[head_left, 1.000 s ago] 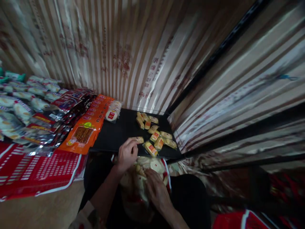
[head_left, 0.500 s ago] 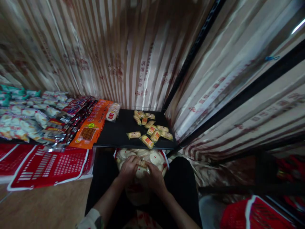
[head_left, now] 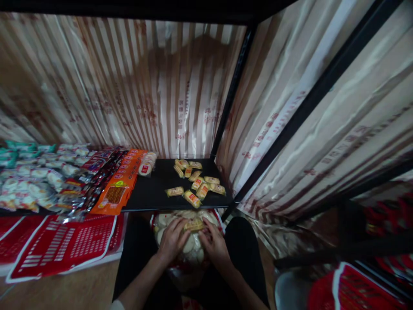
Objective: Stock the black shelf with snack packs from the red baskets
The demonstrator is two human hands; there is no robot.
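Note:
Low in front of me, my left hand (head_left: 174, 237) holds the left end of a small yellow wrapped snack packet (head_left: 193, 224). At the packet's other end, the fingers of my right hand (head_left: 215, 244) are curled against it. Below both hands, between my knees, sits an opened bag of wrapped round white crackers (head_left: 190, 246). On the black shelf (head_left: 148, 193) just beyond lie several similar yellow snack packets (head_left: 192, 199), loosely scattered.
Left along the shelf are round white cracker packs (head_left: 147, 164), orange snack bags (head_left: 114, 189), dark red packets (head_left: 100, 159) and white packets (head_left: 41, 181). Red baskets (head_left: 77, 241) stand below left. A black post (head_left: 232, 94) and striped curtain (head_left: 167, 86) enclose the back and right.
My view has tilted up, so the shelf sits lower in the picture. The yellow packet is now more plainly visible between my hands, and my right fingers are spread a little more.

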